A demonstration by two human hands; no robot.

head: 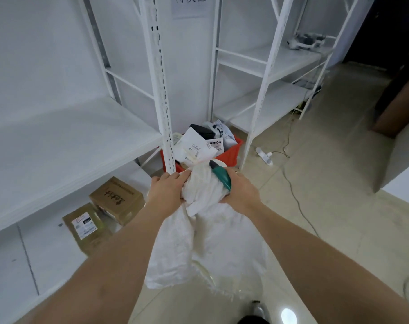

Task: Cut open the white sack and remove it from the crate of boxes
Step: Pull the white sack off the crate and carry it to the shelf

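The white sack (206, 242) hangs in the air in front of me, bunched at its top and trailing down toward the floor. My left hand (167, 191) grips the bunched top from the left. My right hand (242, 191) clutches the sack from the right and also holds a green-handled cutter (222, 176), its dark tip pointing up and away. Beyond my hands, the red crate (230, 154) stands on the floor between the shelf posts, filled with several parcels and boxes (199, 143). The sack is clear of the crate.
White metal shelving (162, 90) stands on the left and behind the crate. Two cardboard boxes (117, 199) lie under the left shelf. A white power strip (264, 156) and its cable (299, 204) run along the tiled floor at right. A dark cabinet (400, 97) stands far right.
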